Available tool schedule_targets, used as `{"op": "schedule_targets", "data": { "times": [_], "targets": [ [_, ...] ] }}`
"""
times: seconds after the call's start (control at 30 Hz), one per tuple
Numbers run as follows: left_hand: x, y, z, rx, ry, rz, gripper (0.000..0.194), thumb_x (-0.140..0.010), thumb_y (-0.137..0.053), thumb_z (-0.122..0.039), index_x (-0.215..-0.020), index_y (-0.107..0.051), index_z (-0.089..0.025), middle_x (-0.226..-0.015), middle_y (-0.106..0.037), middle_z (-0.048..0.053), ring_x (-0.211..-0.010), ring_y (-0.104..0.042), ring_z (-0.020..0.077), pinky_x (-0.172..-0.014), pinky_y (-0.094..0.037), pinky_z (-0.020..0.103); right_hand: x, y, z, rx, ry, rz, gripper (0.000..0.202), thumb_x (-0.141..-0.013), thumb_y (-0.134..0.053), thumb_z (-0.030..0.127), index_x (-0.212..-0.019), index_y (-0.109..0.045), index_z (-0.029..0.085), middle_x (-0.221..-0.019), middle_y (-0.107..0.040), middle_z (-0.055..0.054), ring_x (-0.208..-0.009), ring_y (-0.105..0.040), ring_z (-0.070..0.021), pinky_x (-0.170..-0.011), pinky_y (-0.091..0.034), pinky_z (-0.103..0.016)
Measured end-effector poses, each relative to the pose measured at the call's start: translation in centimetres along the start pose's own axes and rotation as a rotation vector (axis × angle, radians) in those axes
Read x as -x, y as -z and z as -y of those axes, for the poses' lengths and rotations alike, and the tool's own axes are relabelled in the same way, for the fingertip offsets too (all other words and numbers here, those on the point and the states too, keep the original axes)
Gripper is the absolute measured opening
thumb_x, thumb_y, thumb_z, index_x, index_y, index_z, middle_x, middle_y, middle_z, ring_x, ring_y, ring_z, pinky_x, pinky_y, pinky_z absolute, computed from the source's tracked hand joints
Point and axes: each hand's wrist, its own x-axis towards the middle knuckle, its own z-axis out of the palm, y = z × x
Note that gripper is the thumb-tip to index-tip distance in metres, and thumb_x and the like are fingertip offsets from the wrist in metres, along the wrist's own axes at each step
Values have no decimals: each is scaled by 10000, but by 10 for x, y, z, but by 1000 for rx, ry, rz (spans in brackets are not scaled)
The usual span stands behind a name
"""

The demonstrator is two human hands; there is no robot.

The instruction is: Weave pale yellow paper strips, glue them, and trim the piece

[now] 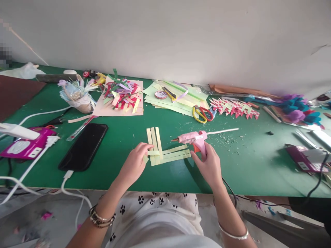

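Observation:
My right hand (208,162) grips the handle of a pink hot glue gun (192,137), whose nozzle points left and whose white glue stick juts out to the right. My left hand (137,158) pinches the end of a pale green paper strip (154,153). That strip crosses several pale yellow upright paper strips (155,137) on the green table. More pale green strips (177,155) run sideways from them towards my right hand. The gun's nozzle is above and to the right of the strips, apart from them.
Paper scraps (125,96) lie on a pink sheet behind my left hand. Scissors (203,114) and green paper sheets (168,103) lie at the back. A phone (84,146) charges at left, near a purple power strip (26,143). Woven paper strips (235,107) lie right.

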Motion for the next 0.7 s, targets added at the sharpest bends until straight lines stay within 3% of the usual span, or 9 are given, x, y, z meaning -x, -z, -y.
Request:
{"op": "schedule_targets", "data": {
  "times": [0.27, 0.7],
  "targets": [
    [10, 1, 15, 31, 6, 23, 402, -819, -269, -78, -1103, -507, -235, -1065, -566, 61, -962, -531, 206, -824, -448, 365, 9, -10, 4, 200, 151, 87, 427, -814, -462, 458, -1136, -478, 178, -907, -583, -77, -717, -567, -199, -502, -395, -264],
    [10, 0, 14, -43, -31, 0, 303, -900, -275, -162, -1091, -506, -209, -1058, -572, 60, -966, -527, 205, -811, -419, 353, 13, -13, 6, 336, 294, 129, 373, -872, -385, 359, -1183, -433, 159, -977, -586, -91, -771, -575, -198, -532, -418, -266]
  ]
}}
